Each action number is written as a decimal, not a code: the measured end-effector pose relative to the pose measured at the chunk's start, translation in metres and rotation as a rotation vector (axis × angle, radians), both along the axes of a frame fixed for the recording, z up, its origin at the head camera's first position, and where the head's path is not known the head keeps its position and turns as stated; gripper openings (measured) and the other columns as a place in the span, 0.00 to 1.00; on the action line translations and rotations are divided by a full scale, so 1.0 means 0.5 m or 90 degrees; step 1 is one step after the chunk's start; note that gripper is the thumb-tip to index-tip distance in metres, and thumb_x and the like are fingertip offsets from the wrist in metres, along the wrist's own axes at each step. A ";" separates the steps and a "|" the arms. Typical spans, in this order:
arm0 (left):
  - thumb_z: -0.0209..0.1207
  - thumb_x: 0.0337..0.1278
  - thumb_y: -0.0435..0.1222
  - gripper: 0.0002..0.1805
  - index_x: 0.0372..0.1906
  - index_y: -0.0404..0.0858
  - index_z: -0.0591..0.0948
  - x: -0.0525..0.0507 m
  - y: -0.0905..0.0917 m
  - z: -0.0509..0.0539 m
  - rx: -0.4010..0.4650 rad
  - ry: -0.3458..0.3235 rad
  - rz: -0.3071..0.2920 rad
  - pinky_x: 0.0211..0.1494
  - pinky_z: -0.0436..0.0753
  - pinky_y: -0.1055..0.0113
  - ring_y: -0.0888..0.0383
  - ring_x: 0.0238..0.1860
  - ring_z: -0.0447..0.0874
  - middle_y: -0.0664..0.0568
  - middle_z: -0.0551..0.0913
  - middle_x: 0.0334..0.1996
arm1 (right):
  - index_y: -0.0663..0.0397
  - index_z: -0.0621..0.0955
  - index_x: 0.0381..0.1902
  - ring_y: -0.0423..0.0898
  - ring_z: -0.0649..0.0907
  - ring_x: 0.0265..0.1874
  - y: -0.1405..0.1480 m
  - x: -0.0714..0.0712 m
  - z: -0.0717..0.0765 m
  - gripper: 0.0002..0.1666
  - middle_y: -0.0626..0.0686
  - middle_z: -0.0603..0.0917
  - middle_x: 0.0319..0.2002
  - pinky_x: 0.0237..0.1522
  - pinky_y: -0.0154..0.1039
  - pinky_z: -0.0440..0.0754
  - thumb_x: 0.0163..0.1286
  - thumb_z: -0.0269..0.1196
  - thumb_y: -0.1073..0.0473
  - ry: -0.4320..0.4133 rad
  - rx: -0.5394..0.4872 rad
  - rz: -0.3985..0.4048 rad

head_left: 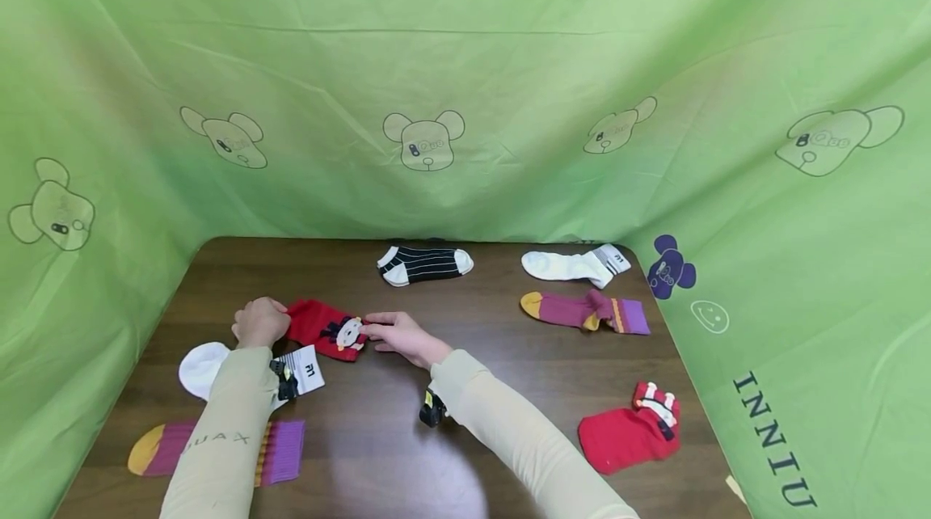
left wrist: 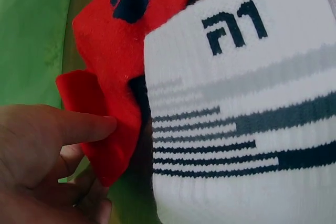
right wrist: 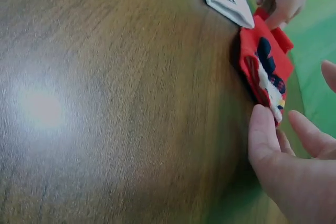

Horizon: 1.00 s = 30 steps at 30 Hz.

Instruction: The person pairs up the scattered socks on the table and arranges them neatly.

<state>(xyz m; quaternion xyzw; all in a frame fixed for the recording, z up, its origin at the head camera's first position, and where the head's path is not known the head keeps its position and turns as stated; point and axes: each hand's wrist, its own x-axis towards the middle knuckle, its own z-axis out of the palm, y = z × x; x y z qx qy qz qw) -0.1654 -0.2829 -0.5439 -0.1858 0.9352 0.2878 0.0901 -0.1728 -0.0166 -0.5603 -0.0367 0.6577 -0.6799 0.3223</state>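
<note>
A red sock [head_left: 316, 327] with a white cartoon face and dark bow lies left of the table's middle. My left hand [head_left: 260, 322] pinches its far-left end; the left wrist view shows the thumb [left wrist: 100, 128] on top of the red fabric and other fingers underneath. At the sock's cuff end is my right hand [head_left: 402, 336], its fingertips touching the edge and its index finger held apart in the right wrist view. A white sock [head_left: 202, 369] with grey and black stripes on its cuff lies under my left forearm, partly hidden.
A purple-and-yellow sock [head_left: 291, 454] lies nearer, partly beneath the left sleeve. At the back is a black striped sock [head_left: 432, 264]. On the right lie a white sock [head_left: 560, 266], a purple-and-yellow sock [head_left: 563, 309] and a folded red sock [head_left: 618, 438]. Green curtain [head_left: 465, 204] surrounds the table.
</note>
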 end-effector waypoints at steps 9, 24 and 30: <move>0.51 0.60 0.34 0.29 0.57 0.16 0.59 -0.002 0.015 -0.005 0.026 -0.025 0.034 0.58 0.64 0.34 0.25 0.53 0.74 0.21 0.75 0.47 | 0.71 0.69 0.70 0.46 0.85 0.36 -0.002 0.012 -0.005 0.33 0.60 0.87 0.45 0.44 0.40 0.85 0.71 0.64 0.65 -0.025 0.012 0.001; 0.49 0.62 0.37 0.17 0.43 0.26 0.78 -0.023 0.051 0.017 0.062 0.080 -0.019 0.41 0.77 0.49 0.34 0.41 0.79 0.31 0.81 0.37 | 0.69 0.87 0.39 0.39 0.79 0.17 -0.007 0.023 -0.003 0.05 0.54 0.85 0.24 0.26 0.33 0.84 0.66 0.67 0.71 0.019 0.149 -0.057; 0.45 0.68 0.38 0.19 0.46 0.25 0.77 -0.033 0.060 0.034 0.082 0.114 -0.009 0.45 0.76 0.45 0.31 0.45 0.78 0.28 0.81 0.43 | 0.64 0.84 0.37 0.39 0.75 0.17 0.001 0.022 0.003 0.05 0.50 0.81 0.22 0.20 0.30 0.73 0.67 0.63 0.67 0.081 0.179 -0.069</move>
